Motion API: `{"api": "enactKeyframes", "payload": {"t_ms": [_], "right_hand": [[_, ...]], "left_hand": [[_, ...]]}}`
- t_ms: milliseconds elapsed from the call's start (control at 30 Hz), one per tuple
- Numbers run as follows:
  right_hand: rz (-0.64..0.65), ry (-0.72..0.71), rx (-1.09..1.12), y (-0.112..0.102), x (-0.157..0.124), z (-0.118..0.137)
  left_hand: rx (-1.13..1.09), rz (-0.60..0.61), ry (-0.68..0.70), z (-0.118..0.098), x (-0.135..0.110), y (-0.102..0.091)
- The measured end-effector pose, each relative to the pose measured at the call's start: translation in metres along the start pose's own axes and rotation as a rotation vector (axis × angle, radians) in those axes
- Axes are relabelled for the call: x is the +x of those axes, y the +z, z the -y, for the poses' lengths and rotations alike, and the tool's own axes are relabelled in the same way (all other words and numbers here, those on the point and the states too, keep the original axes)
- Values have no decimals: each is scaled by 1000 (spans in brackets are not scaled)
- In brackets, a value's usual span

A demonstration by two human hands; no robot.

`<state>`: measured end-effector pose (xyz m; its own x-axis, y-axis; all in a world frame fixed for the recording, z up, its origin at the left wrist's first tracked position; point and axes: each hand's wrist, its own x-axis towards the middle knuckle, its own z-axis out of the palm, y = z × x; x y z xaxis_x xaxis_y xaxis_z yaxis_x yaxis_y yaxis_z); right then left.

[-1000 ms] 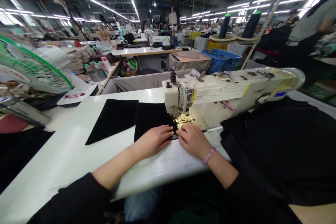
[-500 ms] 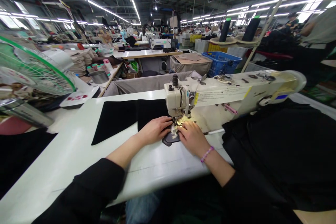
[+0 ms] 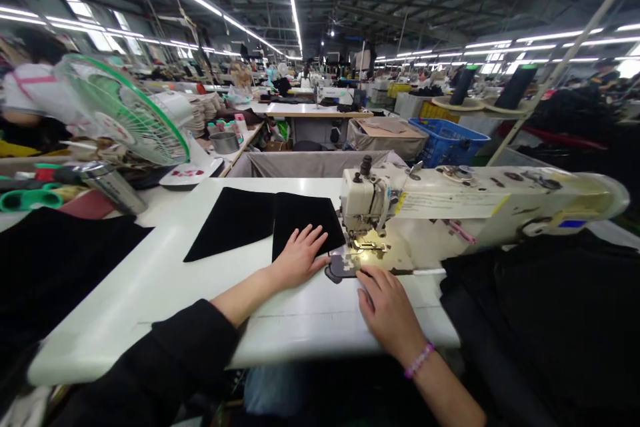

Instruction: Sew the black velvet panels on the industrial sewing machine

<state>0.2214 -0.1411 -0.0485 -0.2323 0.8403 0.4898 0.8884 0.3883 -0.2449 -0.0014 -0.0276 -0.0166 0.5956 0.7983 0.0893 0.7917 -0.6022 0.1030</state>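
Two black fabric pieces lie on the white table [image 3: 150, 280]: one [image 3: 235, 220] to the left and one [image 3: 305, 217] next to the sewing machine [image 3: 450, 207]. My left hand [image 3: 300, 257] lies flat with fingers spread on the near edge of the right fabric piece. My right hand [image 3: 387, 310] rests palm down on the table just in front of the lit needle plate [image 3: 363, 250], fingers stretched toward it, holding nothing. A pink bead bracelet circles that wrist.
A green-rimmed fan [image 3: 125, 110] stands at the left. Piles of black cloth lie at the left [image 3: 55, 267] and right [image 3: 550, 320]. Behind the table are a grey cloth bin [image 3: 300, 163], a blue crate [image 3: 447, 140] and other workstations.
The black fabric has fed leftward past the needle. My right hand drew back toward me from the presser foot, and my left hand opened flat on the fabric. The view shifted left.
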Motion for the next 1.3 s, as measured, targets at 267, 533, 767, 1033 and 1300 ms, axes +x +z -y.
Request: {"api": "enactKeyframes", "payload": {"t_ms": [267,533,767,1033,1300], "right_hand": [[84,-110,-31,17,49,23],[118,-122,-65,14,48,33],[-7,-175,48,15,-5,22],[-81,-252,64,23,-11,12],[-82,-198,84,22,-16,16]], "left_hand": [[40,34,-14,-7,-30,-9],[90,28,22,-5,-27,-11],[185,77,-16,-25,-11,-26],[215,-19,-123,-1,-3,-40],[328,-18,-433,58,-79,-45]]}}
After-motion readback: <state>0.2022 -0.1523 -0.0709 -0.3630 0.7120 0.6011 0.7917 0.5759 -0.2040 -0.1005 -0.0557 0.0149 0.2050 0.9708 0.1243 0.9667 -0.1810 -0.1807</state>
